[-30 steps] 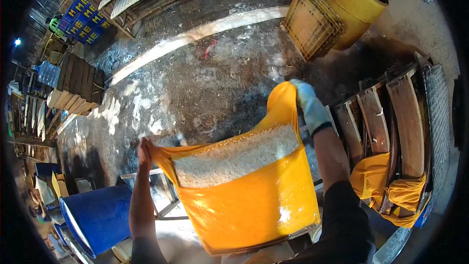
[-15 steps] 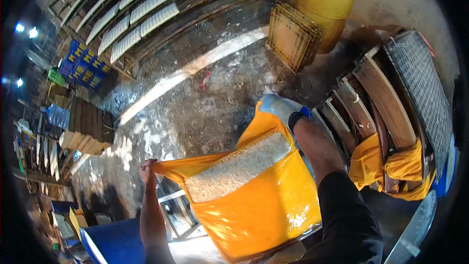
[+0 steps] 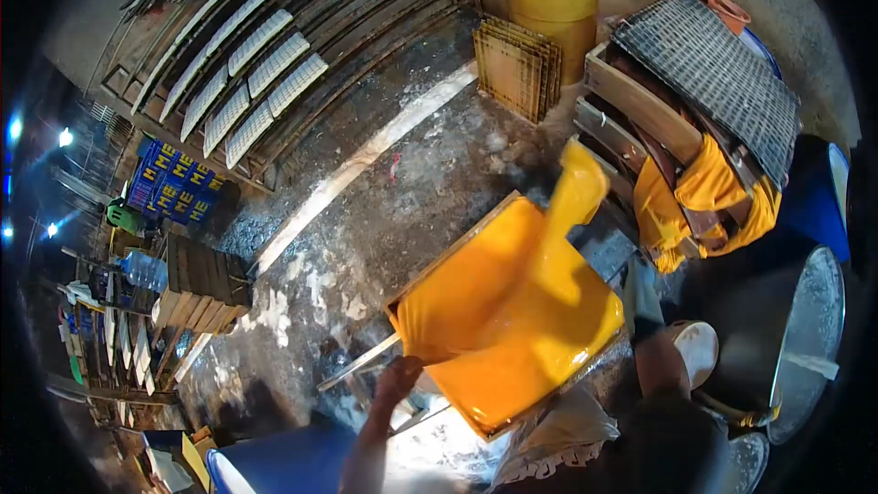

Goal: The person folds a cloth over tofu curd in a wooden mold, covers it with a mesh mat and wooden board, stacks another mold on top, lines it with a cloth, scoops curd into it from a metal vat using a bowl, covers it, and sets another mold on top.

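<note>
A wet orange cloth (image 3: 521, 348) lies over a wooden frame (image 3: 453, 252) in front of me. One flap of the cloth (image 3: 578, 185) stands up in the air at the far right corner. My left hand (image 3: 398, 377) is closed on the cloth's edge at the near left corner. My right hand (image 3: 644, 297), in a greyish glove, is right of the frame, apart from the raised flap; it is smeared by motion and its fingers cannot be made out. No white crumbly filling shows now; orange cloth covers that area.
Stacked wooden frames with orange cloths (image 3: 709, 174) stand to the right under a woven mat (image 3: 709, 64). A large metal-rimmed vat (image 3: 777, 348) is at the near right, a blue barrel (image 3: 283, 457) at the near left. A yellow drum (image 3: 553, 14) and a rack (image 3: 366, 46) are farther back.
The cloth's far side, held by both hands before, has come over the white filling and hides it. My right hand has let go and moved toward me; my left hand has moved right and nearer.
</note>
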Action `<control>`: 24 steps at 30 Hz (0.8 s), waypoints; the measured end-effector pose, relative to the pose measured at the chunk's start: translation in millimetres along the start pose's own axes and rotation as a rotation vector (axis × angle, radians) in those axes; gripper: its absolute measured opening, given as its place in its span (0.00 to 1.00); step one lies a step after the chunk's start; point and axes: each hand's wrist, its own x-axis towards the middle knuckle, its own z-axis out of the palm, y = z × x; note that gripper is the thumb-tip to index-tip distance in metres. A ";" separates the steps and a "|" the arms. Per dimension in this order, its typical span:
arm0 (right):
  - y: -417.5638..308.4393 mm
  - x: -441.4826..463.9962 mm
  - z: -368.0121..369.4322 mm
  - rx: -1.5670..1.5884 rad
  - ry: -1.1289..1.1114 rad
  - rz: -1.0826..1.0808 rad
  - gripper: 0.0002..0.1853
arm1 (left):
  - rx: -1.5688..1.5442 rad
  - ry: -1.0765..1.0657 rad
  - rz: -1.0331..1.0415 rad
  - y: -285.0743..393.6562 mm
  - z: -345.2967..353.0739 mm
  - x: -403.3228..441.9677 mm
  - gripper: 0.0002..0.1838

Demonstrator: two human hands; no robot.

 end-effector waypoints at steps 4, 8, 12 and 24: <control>130.5 -81.2 -122.5 -0.919 0.020 -0.106 0.13 | 0.215 0.284 -0.074 105.0 4.2 -42.0 0.10; 100.0 -267.1 -46.6 -0.500 -0.613 0.420 0.18 | -0.033 0.070 -0.006 86.8 33.7 -68.8 0.07; 119.0 -316.1 23.0 -0.433 -0.961 0.679 0.28 | 0.047 0.077 0.017 71.8 40.9 -77.8 0.09; 92.4 -150.6 140.8 0.296 -0.568 0.415 0.19 | 0.098 0.484 -0.126 113.6 -2.6 -125.3 0.05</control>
